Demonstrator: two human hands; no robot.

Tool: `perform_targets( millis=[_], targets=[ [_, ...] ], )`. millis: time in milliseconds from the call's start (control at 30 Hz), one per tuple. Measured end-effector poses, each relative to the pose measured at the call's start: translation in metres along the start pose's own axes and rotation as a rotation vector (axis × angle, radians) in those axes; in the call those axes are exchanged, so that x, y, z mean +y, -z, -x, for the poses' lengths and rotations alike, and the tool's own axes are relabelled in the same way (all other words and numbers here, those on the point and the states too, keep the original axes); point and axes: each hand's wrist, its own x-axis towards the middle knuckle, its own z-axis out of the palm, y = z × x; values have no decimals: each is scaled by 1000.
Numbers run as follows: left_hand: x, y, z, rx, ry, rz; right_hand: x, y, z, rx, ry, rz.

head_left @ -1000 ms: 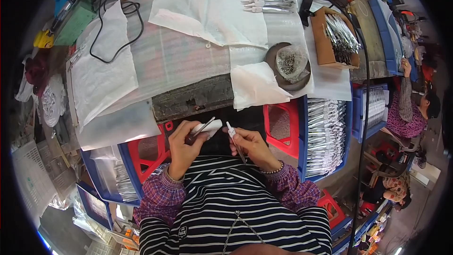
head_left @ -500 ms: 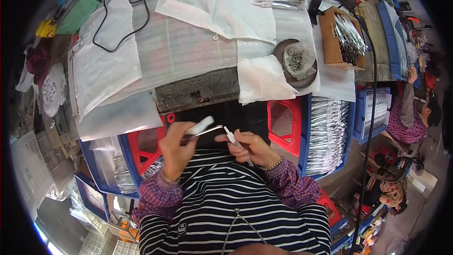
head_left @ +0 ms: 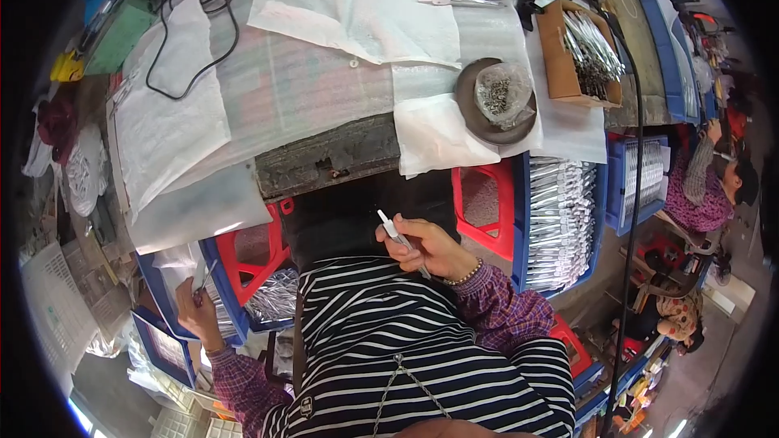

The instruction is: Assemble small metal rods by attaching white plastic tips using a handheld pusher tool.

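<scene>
My right hand [head_left: 434,250], in front of my striped top, is closed around a slender pen-like tool [head_left: 395,233]. Its narrow white tip points up and left, and a silvery end shows below the fingers. Out to the left, my left hand [head_left: 197,315] is over the blue bin [head_left: 165,300] beside the table. Its fingers are pinched on a thin metal piece [head_left: 209,272] that sticks up from them; its exact kind is unclear. Silvery slender pieces lie in that bin, partly hidden by the hand. More metal pieces [head_left: 276,298] lie just right of it.
Red stools [head_left: 485,231] stand under the table edge [head_left: 333,158]. At right, a blue bin [head_left: 602,215] holds rows of slender tools [head_left: 561,227]. On the table are a round dish [head_left: 471,105] with a bag of small parts, a cardboard box [head_left: 560,73] and a black cable [head_left: 166,40]. Other people sit at far right.
My left hand has gone from beside the right hand down and left to the blue bin; the white piece it held is no longer visible. The right hand keeps its tool.
</scene>
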Motion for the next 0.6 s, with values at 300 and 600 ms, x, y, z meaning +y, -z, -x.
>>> perform_targets(
  millis=[300,600],
  targets=[
    [15,-12,-5,82,-168,44,-5,0,21,122,112,84],
    [158,-45,-37,-425,-482,714,1,40,180,763,845,158]
  ],
)
